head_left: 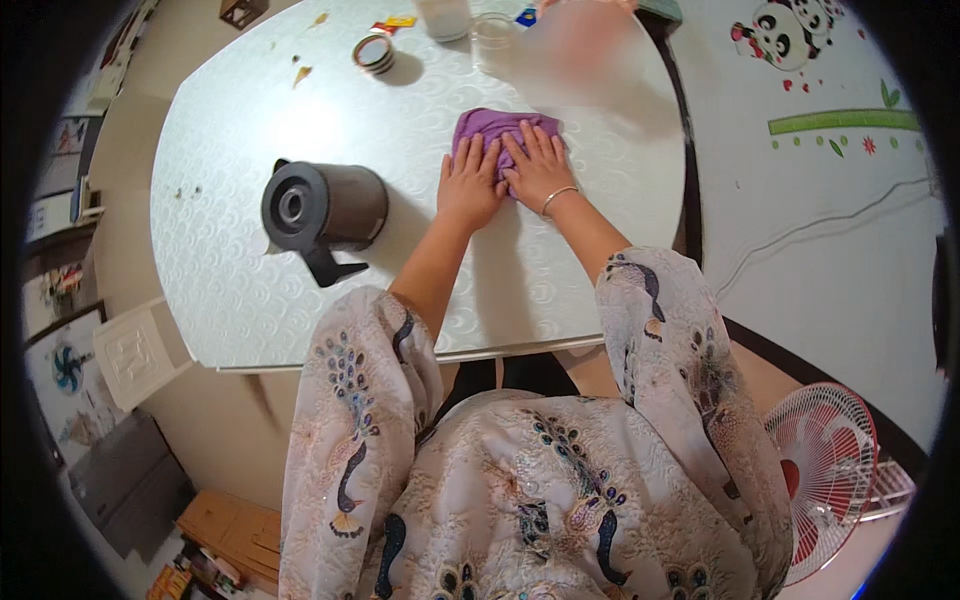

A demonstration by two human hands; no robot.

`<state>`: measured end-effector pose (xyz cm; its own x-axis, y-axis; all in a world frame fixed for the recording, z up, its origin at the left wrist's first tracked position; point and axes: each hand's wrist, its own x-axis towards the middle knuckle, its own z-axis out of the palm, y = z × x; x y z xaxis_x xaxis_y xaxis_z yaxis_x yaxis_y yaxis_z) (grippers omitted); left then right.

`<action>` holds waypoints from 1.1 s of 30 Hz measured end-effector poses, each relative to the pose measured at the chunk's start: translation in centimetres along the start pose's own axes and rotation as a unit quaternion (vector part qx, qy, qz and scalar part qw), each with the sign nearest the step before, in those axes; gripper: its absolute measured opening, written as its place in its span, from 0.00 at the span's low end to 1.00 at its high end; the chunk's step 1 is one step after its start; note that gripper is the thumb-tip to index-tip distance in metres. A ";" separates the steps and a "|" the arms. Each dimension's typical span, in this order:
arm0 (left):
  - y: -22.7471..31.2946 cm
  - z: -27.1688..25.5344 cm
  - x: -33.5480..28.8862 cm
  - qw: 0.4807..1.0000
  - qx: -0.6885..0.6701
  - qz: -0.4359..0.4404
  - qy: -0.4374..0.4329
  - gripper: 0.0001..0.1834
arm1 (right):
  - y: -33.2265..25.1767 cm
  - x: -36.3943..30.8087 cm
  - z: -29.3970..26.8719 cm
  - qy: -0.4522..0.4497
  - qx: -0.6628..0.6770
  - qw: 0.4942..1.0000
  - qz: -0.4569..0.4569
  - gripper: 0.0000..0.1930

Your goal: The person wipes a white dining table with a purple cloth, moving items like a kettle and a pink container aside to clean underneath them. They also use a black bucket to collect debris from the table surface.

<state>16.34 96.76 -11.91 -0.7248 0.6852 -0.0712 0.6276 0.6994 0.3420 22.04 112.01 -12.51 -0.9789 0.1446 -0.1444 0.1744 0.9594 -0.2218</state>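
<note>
A crumpled purple cloth lies on the white, swirl-patterned table. My left hand rests on its left part, fingers stretched forward and flat. Beside it my right hand, with a bangle at the wrist, presses on the right part, fingers also spread out. The thumbs come close together over the fabric. To the left of my hands stands a dark thermos jug with a black lid and handle.
Toward the far edge are a small round jar, a clear glass jar and a translucent container. A blurred pinkish patch covers the far right. A red-and-white fan stands at lower right, a white stool at left.
</note>
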 end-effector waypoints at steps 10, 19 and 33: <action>-4.0 0.1 -17.5 0.996 0.021 -0.085 0.012 0.41 | -11.7 -8.2 2.4 -0.055 0.000 0.989 -0.134 0.35; -4.3 -0.1 -29.2 0.997 0.030 -0.065 -0.019 0.40 | -17.5 -19.2 5.2 -0.042 0.035 0.988 -0.145 0.35; 8.9 3.6 -17.6 0.966 -0.030 0.240 -0.089 0.41 | -2.3 -27.7 2.7 0.043 0.078 0.990 0.107 0.35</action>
<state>35.74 91.67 -10.98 -0.2902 0.9557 -0.0488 0.8581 0.2825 0.4287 49.03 105.11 -10.60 -0.9221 0.3667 -0.1234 0.3864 0.8567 -0.3418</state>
